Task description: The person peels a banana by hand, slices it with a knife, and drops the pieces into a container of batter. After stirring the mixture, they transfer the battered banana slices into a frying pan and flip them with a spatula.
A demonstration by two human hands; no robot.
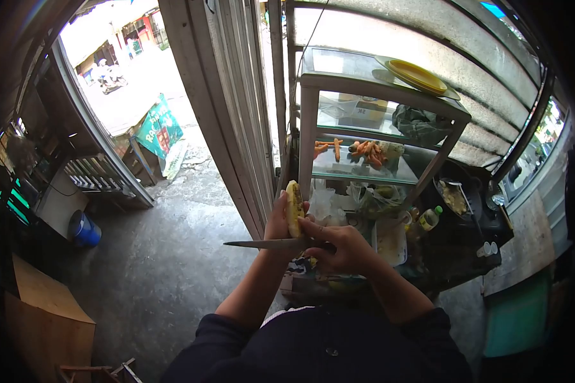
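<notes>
By a glass case (308, 137) and cluttered surface (450, 256) on grey floor (166, 255), my left hand (277, 218) grips a yellow fruit (293, 207), my right hand (346, 249) a knife (262, 244).

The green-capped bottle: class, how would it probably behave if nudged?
The bottle would probably tip if pushed near its cap, being taller than wide. Its sides look rounded, so it might roll once down. Its weight is uncertain, as the fill level can't be made out.

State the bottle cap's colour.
Green. The bottle cap shows best in the head view, the only one.
</notes>
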